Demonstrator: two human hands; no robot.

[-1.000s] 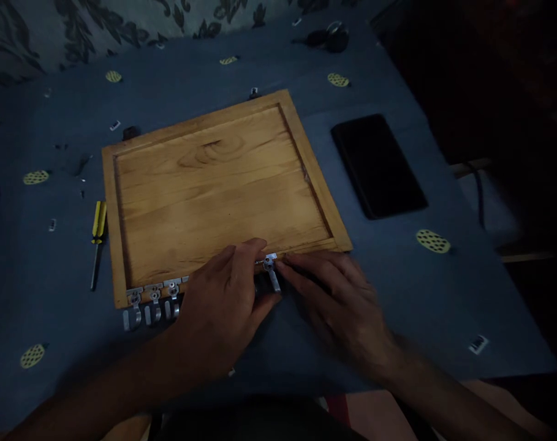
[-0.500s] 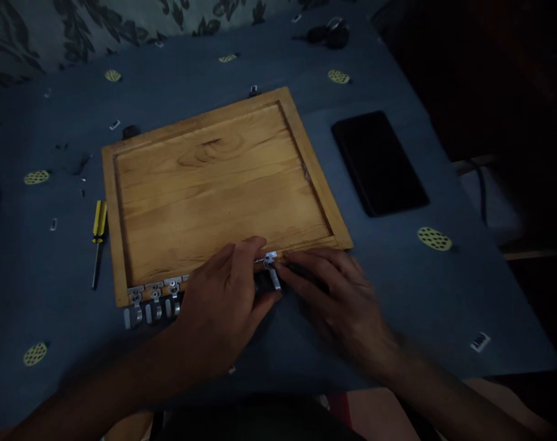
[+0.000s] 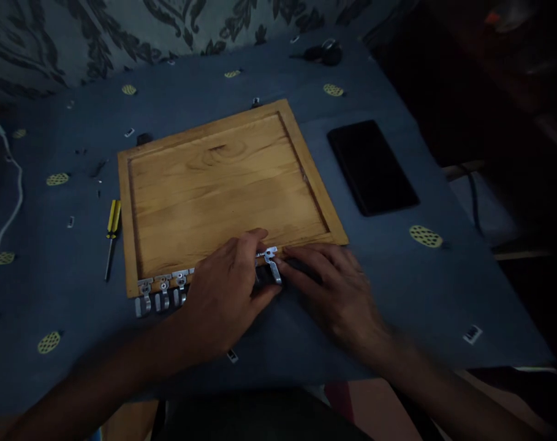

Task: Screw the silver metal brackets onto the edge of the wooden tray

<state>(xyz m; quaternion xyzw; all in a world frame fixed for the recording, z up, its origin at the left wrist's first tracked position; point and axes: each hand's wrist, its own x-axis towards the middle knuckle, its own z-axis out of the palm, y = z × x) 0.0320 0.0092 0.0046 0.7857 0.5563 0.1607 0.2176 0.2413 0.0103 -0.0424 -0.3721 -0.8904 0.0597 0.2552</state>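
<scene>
A framed wooden board (image 3: 218, 190) lies on the blue cloth, with a metal hook rail (image 3: 181, 278) along its near edge. My left hand (image 3: 223, 294) is closed over that edge and the rail, fingers on top and thumb lower down, covering the rail's middle. Past its fingertips shows a silver hook (image 3: 273, 266) at the rail's right end. Close against this hook, my right hand (image 3: 336, 288) has its thumb and forefinger drawn together at the board's edge. Whatever those fingertips may hold is too small or hidden to make out.
A yellow-handled screwdriver (image 3: 113, 226) lies left of the board. To the right is a black tablet-like slab (image 3: 372, 166). Farther back sits a dark object with a ring (image 3: 324, 53). A white cable (image 3: 17, 202) runs along the left side; the patterned cloth (image 3: 443, 300) covers the table.
The view has shifted slightly, so the board and tools appear a little farther right or lower. Both hands keep nearly the same place at the hook.
</scene>
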